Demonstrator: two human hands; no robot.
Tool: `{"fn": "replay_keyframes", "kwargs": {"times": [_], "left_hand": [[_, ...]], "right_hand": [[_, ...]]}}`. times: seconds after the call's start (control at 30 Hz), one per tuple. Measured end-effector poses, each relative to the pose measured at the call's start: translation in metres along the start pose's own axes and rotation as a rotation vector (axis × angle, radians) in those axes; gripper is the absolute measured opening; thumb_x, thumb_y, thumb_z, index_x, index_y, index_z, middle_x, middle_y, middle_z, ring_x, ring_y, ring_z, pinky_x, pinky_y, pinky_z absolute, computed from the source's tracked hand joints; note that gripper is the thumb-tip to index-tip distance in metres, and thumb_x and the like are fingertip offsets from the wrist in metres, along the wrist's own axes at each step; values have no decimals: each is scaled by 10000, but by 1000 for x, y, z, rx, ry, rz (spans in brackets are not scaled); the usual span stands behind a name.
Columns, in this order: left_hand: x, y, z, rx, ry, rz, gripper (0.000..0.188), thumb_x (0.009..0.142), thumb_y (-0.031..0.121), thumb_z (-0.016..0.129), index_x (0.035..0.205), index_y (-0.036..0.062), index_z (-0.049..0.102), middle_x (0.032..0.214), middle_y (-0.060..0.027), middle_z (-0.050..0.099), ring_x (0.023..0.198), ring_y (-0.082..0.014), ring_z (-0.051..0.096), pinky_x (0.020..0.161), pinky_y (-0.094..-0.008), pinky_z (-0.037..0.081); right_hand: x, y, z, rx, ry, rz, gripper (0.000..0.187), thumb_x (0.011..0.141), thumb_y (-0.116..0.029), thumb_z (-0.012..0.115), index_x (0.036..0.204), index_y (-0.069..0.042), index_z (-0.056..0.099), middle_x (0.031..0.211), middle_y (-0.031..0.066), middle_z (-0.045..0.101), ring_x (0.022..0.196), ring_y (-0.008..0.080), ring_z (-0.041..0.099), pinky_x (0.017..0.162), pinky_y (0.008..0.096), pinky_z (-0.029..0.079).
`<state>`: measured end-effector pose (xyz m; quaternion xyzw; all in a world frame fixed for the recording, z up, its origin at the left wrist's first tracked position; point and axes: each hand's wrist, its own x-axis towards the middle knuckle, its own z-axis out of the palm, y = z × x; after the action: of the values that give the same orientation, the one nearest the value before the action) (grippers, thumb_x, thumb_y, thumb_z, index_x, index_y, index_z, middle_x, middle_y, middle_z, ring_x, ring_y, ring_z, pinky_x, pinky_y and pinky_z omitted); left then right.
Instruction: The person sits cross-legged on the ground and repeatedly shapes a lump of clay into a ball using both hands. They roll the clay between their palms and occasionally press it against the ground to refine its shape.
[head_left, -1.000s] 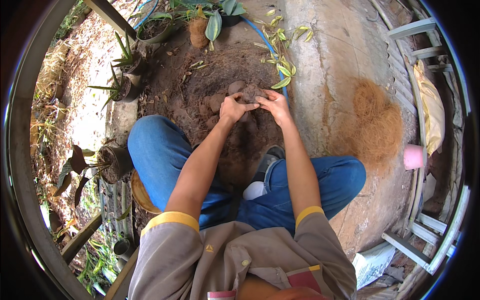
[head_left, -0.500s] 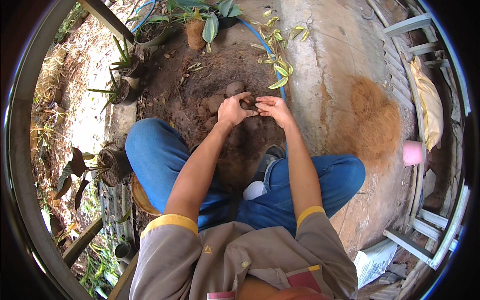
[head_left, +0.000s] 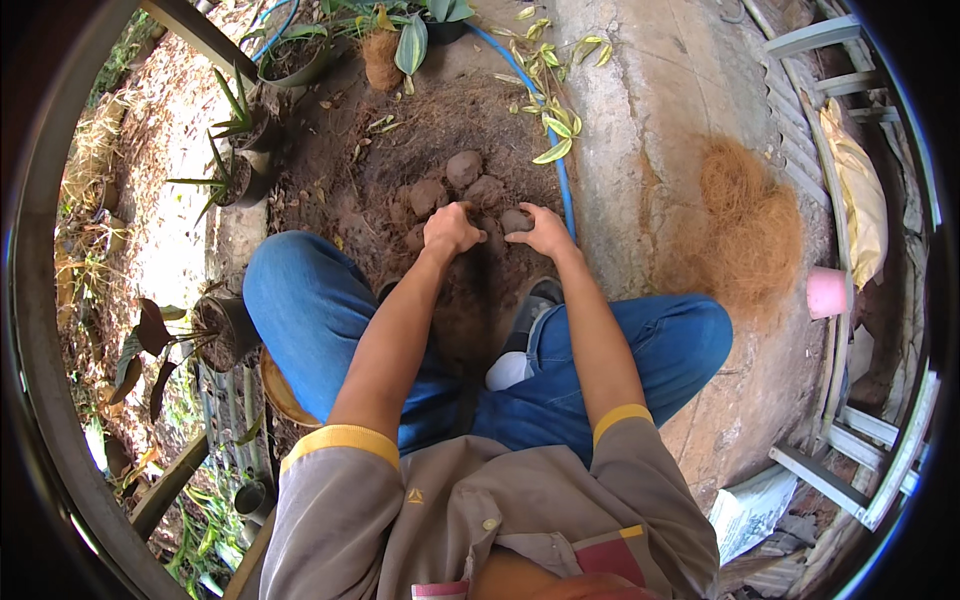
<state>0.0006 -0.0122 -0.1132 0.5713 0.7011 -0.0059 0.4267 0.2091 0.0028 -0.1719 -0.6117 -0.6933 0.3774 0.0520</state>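
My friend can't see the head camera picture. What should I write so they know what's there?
A person's left hand and right hand are among round brown clumps on the soil, the right one curved around a clump. A blue hose runs nearby, brown fibre lies heaped on concrete to the right, and potted plants stand on the left.

A blue hose (head_left: pixel 566 196) runs beside the concrete strip (head_left: pixel 615 200), near some yellow-green leaves (head_left: pixel 553 152); two potted spiky plants (head_left: pixel 247 187) stand at the left, and a pink pot (head_left: pixel 827 292) sits near a cream sack (head_left: pixel 858 195) at the right
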Motion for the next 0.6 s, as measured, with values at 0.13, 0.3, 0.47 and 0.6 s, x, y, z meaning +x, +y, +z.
{"fn": "replay_keyframes", "kwargs": {"times": [0.13, 0.3, 0.47, 0.6], "left_hand": [[5, -3, 0, -62, -22, -7, 623, 639, 299, 778, 1215, 167, 579, 1136, -113, 625, 1065, -275, 585, 906, -372, 472], [25, -28, 3, -438, -99, 55, 687, 645, 356, 772, 1237, 82, 556, 1171, -164, 597, 1120, -269, 552, 955, -344, 425], [9, -2, -15, -897, -327, 33, 830, 648, 489, 762, 1307, 64, 488, 1339, -181, 456, 1241, -297, 433, 1032, -416, 324], [6, 2, -21, -896, -288, 38, 839, 652, 447, 779, 1290, -9, 479, 1299, -199, 488, 1216, -287, 460, 1014, -407, 346]], "right_hand": [[-5, -10, -1, 53, 62, 86, 642, 628, -252, 811, 1173, -10, 575, 1052, 187, 643, 987, 277, 618, 871, 362, 471], [-1, -2, -15, 821, -2, 53, 495, 731, -145, 739, 1171, 8, 575, 1025, 71, 648, 913, 141, 609, 769, 266, 483], [-9, -32, -43, 1002, -246, -23, 499, 749, -175, 732, 1190, -15, 562, 1002, 38, 635, 883, 114, 600, 720, 243, 480], [0, -34, -52, 777, -217, 35, 555, 769, -228, 728, 1228, 4, 519, 1045, 45, 619, 930, 113, 586, 735, 237, 472]]}}
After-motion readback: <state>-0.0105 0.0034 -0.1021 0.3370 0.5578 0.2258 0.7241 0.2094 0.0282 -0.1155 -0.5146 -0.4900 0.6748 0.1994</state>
